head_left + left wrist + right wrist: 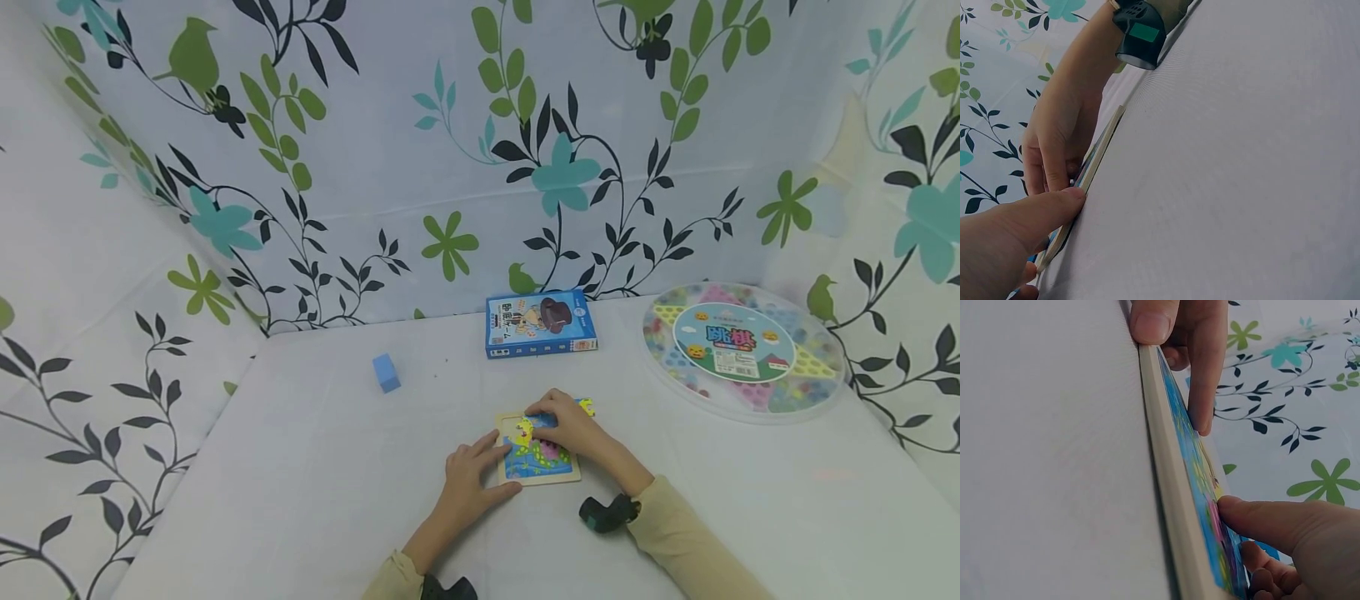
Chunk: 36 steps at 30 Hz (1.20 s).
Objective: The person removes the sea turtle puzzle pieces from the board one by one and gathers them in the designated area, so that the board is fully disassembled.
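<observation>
A jigsaw puzzle (538,480) in a pale wooden frame lies on the white tablecloth, its picture blue, yellow, green and pink. My left hand (467,483) holds the frame at its near left corner. Its thumb (1060,209) is on the near edge, and a finger reaches onto the picture. Over the far part of the puzzle, my right hand (567,429) pinches a puzzle piece (542,419) between thumb and curled fingers. The right thumb (1241,512) touches the picture surface. Beyond the right hand shows a yellow and blue puzzle piece (586,407), partly hidden.
A blue block (386,372) lies at the left. Behind the puzzle is a blue game box (540,325). A round Chinese checkers set (742,350) in clear packaging lies at the right. Leaf-patterned cloth (450,167) hangs behind and beside the table.
</observation>
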### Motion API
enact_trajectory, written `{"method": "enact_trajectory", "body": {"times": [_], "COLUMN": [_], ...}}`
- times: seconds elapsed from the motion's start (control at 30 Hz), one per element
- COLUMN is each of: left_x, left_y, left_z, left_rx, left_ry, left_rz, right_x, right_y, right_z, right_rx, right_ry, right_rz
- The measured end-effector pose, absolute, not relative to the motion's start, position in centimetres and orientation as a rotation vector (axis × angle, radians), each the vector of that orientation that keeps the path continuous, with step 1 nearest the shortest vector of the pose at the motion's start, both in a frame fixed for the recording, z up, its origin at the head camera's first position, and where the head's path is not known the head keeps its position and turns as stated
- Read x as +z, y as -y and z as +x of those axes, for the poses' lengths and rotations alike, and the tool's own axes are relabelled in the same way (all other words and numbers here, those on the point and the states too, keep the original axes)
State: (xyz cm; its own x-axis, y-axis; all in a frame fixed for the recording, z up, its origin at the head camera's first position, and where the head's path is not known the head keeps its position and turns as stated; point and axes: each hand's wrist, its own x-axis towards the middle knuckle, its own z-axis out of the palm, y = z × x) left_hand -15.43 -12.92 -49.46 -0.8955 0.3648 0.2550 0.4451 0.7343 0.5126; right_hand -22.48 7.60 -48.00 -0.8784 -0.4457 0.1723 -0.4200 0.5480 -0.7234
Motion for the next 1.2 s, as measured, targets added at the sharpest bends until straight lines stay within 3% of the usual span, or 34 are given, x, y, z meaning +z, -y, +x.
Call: {"method": "enact_trajectory", "body": {"times": [1.2], "left_x": [-49.19], "left_y": [12.89], "left_z": [-15.40], "left_rx": [-0.888], "left_ry": [2.800], "left_rz": [-0.660], "right_x": [-48.16], "right_y": [-7.95], "right_z": [-22.84], "right_rx": [-1.320], "right_ry": [-2.726], "right_rz": [-0.726]}}
